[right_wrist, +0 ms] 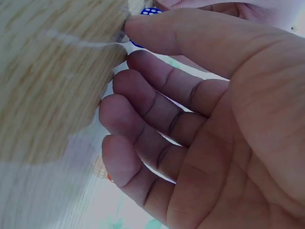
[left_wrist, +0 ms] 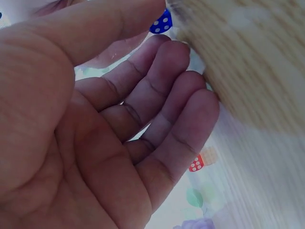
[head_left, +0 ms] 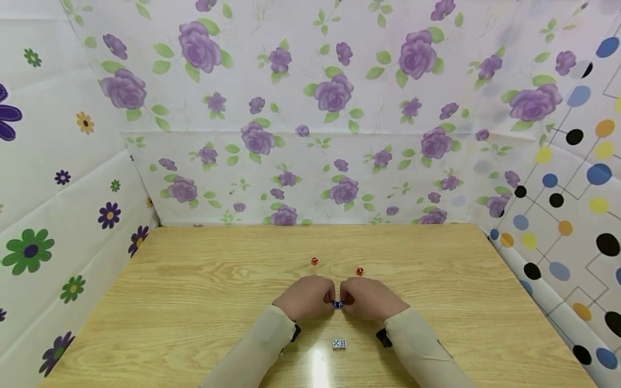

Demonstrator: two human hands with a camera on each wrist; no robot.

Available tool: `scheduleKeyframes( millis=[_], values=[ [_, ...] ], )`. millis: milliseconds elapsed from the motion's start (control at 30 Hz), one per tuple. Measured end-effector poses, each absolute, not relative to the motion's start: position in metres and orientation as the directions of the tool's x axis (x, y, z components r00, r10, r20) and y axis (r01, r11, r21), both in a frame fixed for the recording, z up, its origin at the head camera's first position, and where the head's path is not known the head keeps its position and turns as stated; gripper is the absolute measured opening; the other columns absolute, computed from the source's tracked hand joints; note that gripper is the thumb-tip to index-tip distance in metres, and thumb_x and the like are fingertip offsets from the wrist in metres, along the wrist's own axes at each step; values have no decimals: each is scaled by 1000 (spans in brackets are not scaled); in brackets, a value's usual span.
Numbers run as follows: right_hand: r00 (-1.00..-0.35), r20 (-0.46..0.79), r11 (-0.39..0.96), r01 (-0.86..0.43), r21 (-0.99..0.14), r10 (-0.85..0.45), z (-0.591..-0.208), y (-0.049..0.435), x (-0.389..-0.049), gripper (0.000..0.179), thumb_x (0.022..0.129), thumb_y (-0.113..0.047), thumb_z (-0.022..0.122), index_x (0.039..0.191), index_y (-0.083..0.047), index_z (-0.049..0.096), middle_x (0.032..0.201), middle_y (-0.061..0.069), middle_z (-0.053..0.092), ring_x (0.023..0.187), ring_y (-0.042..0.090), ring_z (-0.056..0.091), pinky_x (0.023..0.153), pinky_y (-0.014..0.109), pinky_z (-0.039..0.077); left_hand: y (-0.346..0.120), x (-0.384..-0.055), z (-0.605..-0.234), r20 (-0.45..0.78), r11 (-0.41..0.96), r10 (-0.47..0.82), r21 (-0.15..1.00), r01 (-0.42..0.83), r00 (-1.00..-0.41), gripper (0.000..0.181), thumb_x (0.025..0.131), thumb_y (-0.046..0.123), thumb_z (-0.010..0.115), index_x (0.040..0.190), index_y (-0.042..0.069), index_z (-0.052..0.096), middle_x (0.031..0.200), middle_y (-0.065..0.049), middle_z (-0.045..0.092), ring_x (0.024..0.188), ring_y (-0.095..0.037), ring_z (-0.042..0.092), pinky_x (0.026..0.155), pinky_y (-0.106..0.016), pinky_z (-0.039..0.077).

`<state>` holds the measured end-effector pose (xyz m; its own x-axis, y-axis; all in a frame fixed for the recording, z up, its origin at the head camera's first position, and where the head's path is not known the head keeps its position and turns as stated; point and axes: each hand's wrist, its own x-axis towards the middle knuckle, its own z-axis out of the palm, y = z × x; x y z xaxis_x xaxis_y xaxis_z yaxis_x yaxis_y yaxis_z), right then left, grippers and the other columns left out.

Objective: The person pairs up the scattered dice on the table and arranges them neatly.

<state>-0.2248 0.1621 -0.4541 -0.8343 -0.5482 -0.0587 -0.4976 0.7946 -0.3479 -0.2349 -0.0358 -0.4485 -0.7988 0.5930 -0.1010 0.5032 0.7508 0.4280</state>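
Note:
Two blue dice (head_left: 337, 305) with white dots sit side by side on the wooden table, between the fingertips of both hands. From the left, my left hand (head_left: 308, 298) pinches one blue die (left_wrist: 162, 24) between thumb and index finger, its other fingers loosely curled. My right hand (head_left: 372, 298) mirrors it, thumb and index finger at the other blue die (right_wrist: 151, 11), which the thumb partly hides in the right wrist view. Both hands rest low at the tabletop, knuckles facing each other.
Nearer the person, two white dice (head_left: 339, 344) lie side by side. Beyond the hands are two separate red dice, one at left (head_left: 314, 261) and one at right (head_left: 359, 271). Patterned cloth walls (head_left: 310, 178) border the wooden table (head_left: 204, 280) at the back and sides.

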Motion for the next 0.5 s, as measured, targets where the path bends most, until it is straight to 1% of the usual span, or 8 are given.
scheduleKeyframes(
  millis=[167,300,367,400,467,500],
  values=[
    [-869,-62,811,-430,-396,-491,-453,174,-229,14,93,-13,74,86,-21,65,81,-12,59,71,9,53,69,32,47,-47,-237,-450,-83,737,588,464,491,-805,11,92,15,73,86,21,66,80,13,61,68,-5,54,68,-26,48],
    [-911,14,835,-384,-395,-412,-447,184,-236,15,94,-11,73,84,-19,65,78,-9,59,69,10,52,68,32,46,-57,-242,-453,-48,734,575,472,489,-817,9,96,17,70,88,22,66,81,13,60,69,-5,54,68,-27,48],
    [-935,40,854,-339,-396,-352,-442,188,-239,13,94,-9,72,85,-15,66,78,-6,60,69,12,52,67,33,47,-61,-245,-454,-17,731,555,488,477,-832,5,97,14,67,95,18,69,83,11,63,70,-8,56,69,-29,49],
    [-946,44,865,-312,-393,-321,-441,190,-241,9,94,-8,71,88,-12,66,79,-3,61,70,13,52,67,34,47,-62,-247,-453,0,731,539,497,467,-842,6,98,13,65,100,15,70,86,8,64,72,-10,57,70,-31,50],
    [-964,34,887,-257,-385,-265,-439,193,-244,2,95,-8,70,96,-7,68,82,1,62,71,16,54,67,36,49,-64,-252,-453,37,737,501,506,449,-865,16,97,9,64,113,9,68,94,0,66,80,-16,59,74,-35,51],
    [-970,25,897,-234,-375,-242,-439,193,-246,6,96,-8,69,100,-5,68,84,3,63,72,17,56,68,37,50,-65,-254,-453,54,742,482,507,440,-875,22,97,7,64,119,6,66,99,-4,66,85,-20,60,76,-37,52]
  ],
)
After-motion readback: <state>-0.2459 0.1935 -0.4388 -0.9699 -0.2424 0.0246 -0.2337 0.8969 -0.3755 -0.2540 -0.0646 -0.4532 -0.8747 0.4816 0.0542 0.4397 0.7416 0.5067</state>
